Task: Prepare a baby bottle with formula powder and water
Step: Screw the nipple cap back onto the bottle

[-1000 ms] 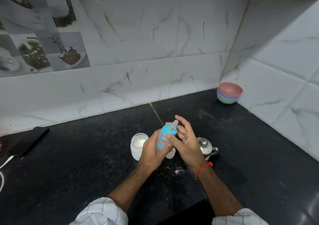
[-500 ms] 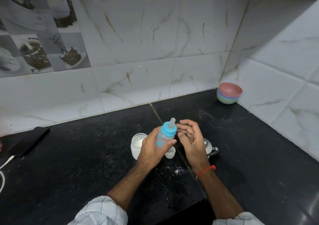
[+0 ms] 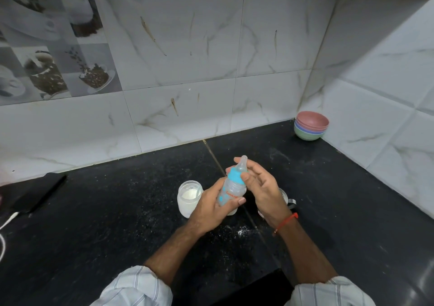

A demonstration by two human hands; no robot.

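A clear baby bottle [image 3: 232, 188] with a blue collar and a clear teat is held tilted above the black counter. My left hand [image 3: 211, 208] grips its body from the left. My right hand [image 3: 260, 186] is at the blue collar [image 3: 237, 176], thumb and fingers around it and the teat. An open glass jar [image 3: 189, 197] with white formula powder stands just left of my left hand. A small steel kettle [image 3: 285, 199] is mostly hidden behind my right hand. A small clear cap [image 3: 232, 212] peeks out below the bottle.
Spilled powder [image 3: 242, 231] speckles the black counter [image 3: 117, 223] in front of the hands. Stacked coloured bowls [image 3: 311, 125] sit in the back right corner. A black phone [image 3: 32, 194] with a white cable [image 3: 4, 228] lies at far left. Tiled walls close the back and right.
The bottle has been lifted a little and tilted to the right. My right hand drew back briefly and has closed again around the blue collar and teat.
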